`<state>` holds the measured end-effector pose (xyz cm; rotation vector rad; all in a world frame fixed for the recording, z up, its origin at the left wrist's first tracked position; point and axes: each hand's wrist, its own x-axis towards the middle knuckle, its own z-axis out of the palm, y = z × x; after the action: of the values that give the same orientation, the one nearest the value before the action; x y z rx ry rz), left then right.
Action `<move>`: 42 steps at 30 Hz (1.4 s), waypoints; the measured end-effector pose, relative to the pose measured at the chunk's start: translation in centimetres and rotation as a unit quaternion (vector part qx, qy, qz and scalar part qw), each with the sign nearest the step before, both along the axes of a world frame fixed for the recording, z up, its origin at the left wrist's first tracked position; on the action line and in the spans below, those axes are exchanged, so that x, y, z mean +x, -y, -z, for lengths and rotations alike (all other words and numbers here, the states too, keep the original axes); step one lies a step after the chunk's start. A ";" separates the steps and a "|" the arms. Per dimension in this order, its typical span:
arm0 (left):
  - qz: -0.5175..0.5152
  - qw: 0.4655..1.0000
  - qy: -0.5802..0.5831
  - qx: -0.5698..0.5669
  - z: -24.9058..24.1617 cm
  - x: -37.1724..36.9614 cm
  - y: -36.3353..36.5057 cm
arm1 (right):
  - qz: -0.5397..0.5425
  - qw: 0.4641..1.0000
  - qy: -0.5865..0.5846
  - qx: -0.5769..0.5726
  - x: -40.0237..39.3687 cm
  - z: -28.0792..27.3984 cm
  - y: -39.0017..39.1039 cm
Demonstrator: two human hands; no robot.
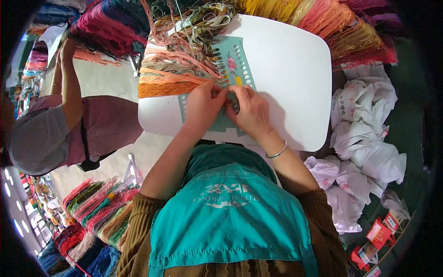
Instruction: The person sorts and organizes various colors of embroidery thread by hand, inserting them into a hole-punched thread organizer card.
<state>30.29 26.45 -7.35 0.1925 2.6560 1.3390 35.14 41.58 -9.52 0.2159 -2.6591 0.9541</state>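
A green card (243, 64) with round holes along its long sides lies on the white tabletop. Skeins of embroidery thread (173, 67) in pink, beige and green hang from the holes on its left side. Lowest among them, an orange bundle of embroidery thread (164, 89) runs toward my left hand (203, 107), whose thumb and fingers are pinched at its end over the card. My right hand (253, 111) meets it there, its fingertips closed against the left ones. Whatever the right fingers grip is hidden.
The white table (295, 78) has rounded corners. Yellow, orange and red thread hanks (323, 23) hang beyond it. White plastic bags (364, 115) are piled at right. Another person (60, 124) stands at left, arms raised near hanging hanks. More thread hanks (101, 207) lie at lower left.
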 end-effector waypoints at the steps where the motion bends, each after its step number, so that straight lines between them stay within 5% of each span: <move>1: 0.000 1.000 0.000 0.000 0.1 -0.1 0.0 | -0.002 1.000 -0.006 -0.005 0.0 0.0 0.0; 10: 0.007 0.995 -0.031 -0.098 0.7 -0.4 -0.5 | 0.006 0.999 0.019 -0.035 0.3 0.0 -0.1; 19: -0.057 0.997 0.026 -0.047 0.3 0.8 -0.1 | 0.009 0.997 0.026 -0.074 0.8 -0.1 -0.3; 25: -0.058 0.995 -0.056 -0.063 0.7 1.1 0.6 | 0.019 0.995 0.036 -0.088 0.7 0.0 -0.1; 28: -0.074 0.996 -0.052 0.026 0.5 1.5 1.1 | 0.019 0.995 0.025 -0.096 0.7 -0.1 -0.1; 30: -0.091 0.996 0.019 -0.011 -0.3 1.9 1.6 | 0.019 0.995 0.029 -0.098 0.7 -0.2 0.0; 42: -0.053 0.998 -0.001 0.036 -1.0 1.1 0.9 | 0.014 0.995 0.013 -0.096 0.5 -0.2 0.1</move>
<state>31.36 25.51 -6.36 0.0634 2.6551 1.4673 35.61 41.49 -9.31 0.1240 -2.5647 1.2022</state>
